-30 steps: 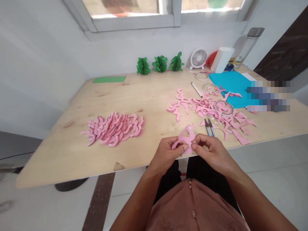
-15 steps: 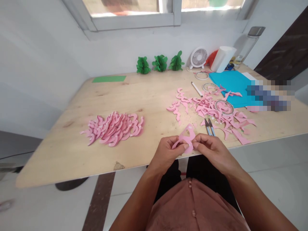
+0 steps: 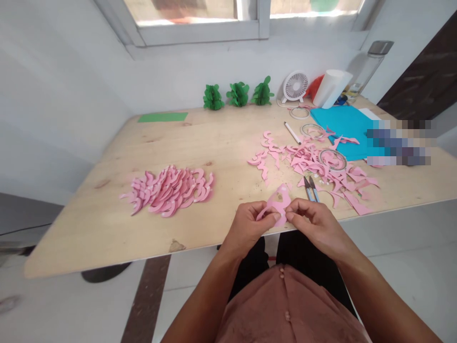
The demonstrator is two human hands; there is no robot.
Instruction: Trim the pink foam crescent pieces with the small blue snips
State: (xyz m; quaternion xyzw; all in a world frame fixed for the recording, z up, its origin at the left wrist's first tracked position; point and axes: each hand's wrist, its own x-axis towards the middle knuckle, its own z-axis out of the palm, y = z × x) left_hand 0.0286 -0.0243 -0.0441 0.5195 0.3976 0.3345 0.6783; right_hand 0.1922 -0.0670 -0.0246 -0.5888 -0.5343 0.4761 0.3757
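Observation:
A curved pink paper cutout [image 3: 279, 200] with gaps through it is held up at the table's front edge. Its left side is pinched between the thumb and fingers of my left hand [image 3: 251, 225]. My right hand [image 3: 314, 223] has its thumb and forefinger closed at the cutout's right edge; the fingertips hide the exact spot. Just beyond my right hand lie small thread snips [image 3: 311, 189], blades pointing away. A heap of pink curved paper pieces [image 3: 171, 193] rests to the left. Pink paper scraps [image 3: 307, 159] spread over the table on the right.
Rolls of tape [image 3: 332, 159] and a white pen [image 3: 293, 133] lie among the scraps. Blue sheets [image 3: 344, 119] are at the right. Green paper shapes [image 3: 238, 94], a small fan [image 3: 295, 86], a white roll [image 3: 328, 89] and a bottle [image 3: 371, 66] stand along the wall.
My right fingertips have shifted slightly along the cutout's right edge. The cutout has tilted a little in my left hand, which otherwise stays in place.

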